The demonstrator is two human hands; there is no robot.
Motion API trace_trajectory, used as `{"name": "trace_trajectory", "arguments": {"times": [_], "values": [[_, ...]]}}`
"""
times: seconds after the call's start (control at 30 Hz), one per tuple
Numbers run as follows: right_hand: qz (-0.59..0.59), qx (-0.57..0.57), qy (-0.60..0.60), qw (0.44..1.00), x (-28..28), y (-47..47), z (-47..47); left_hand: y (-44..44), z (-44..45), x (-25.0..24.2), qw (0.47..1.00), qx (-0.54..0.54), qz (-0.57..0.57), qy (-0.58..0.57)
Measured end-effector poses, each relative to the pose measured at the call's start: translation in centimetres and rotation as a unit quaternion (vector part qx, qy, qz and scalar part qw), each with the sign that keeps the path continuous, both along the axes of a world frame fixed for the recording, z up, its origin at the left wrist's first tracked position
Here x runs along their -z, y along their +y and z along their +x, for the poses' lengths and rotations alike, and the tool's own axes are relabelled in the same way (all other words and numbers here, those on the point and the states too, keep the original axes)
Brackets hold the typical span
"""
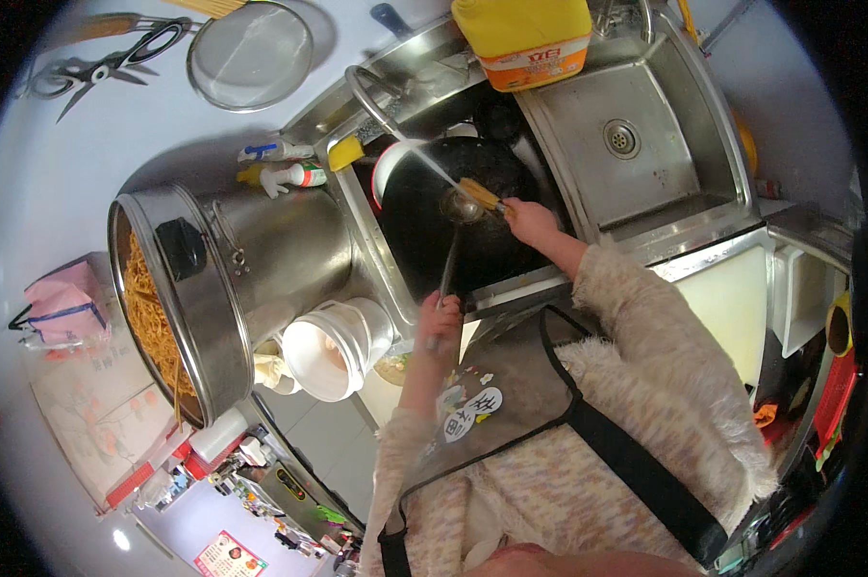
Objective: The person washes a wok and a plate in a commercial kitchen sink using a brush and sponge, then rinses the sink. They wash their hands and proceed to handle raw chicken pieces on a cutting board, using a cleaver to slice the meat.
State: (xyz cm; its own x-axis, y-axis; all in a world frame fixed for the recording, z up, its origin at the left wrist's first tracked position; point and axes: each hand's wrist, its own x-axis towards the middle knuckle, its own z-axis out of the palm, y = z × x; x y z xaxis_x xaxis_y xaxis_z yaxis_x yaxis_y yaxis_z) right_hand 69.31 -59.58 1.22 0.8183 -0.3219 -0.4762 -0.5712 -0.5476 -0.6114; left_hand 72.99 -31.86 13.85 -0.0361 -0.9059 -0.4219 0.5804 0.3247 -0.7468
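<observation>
My left hand (442, 323) grips the long handle of a metal ladle (448, 267). The ladle's bowl rests low in a large black wok (423, 249), which sits in the left basin of a steel sink. In my right hand (531, 221) is a brush with yellow bristles (479, 192), its head at the ladle's bowl. A stream of water (430, 160) runs from the curved faucet (367, 94) onto the brush and ladle. Part of a white basin with a red rim (385, 173) shows beneath the wok.
Right of the wok lies a second sink basin (585, 144); a yellow jug (527, 47) stands behind. At left are a yellow sponge (346, 153), a spray bottle (297, 175), a large steel pot (289, 252), shredded yellow-brown food (149, 317) and a white bucket (325, 353). Scissors (109, 68) are beyond.
</observation>
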Motion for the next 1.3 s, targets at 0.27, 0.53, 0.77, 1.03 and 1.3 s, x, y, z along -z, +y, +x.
{"name": "trace_trajectory", "arguments": {"times": [0.27, 0.53, 0.77, 1.03, 1.3], "values": [[-0.109, -0.217, 0.121, 0.962, 2.1, 0.3, 3.0, 2.4, 1.4, -0.5, 0.861, 0.284, 0.322, -0.272], [-0.116, -0.267, 0.063, 0.955, 3.1, -1.2, 5.2, 3.4, 1.4, 1.8, 0.96, 0.162, 0.173, -0.146], [-0.128, -0.256, 0.003, 0.958, 4.0, -2.1, 6.3, 3.2, 1.4, 4.2, 0.963, 0.157, 0.106, -0.192], [-0.272, -0.424, -0.026, 0.863, 4.7, -4.3, 8.2, 2.3, 1.0, 2.8, 0.954, 0.204, 0.155, -0.157], [-0.095, -0.287, 0.228, 0.926, 4.3, -1.4, 7.3, 1.4, -0.4, 3.5, 0.8, 0.363, 0.256, -0.403]]}}
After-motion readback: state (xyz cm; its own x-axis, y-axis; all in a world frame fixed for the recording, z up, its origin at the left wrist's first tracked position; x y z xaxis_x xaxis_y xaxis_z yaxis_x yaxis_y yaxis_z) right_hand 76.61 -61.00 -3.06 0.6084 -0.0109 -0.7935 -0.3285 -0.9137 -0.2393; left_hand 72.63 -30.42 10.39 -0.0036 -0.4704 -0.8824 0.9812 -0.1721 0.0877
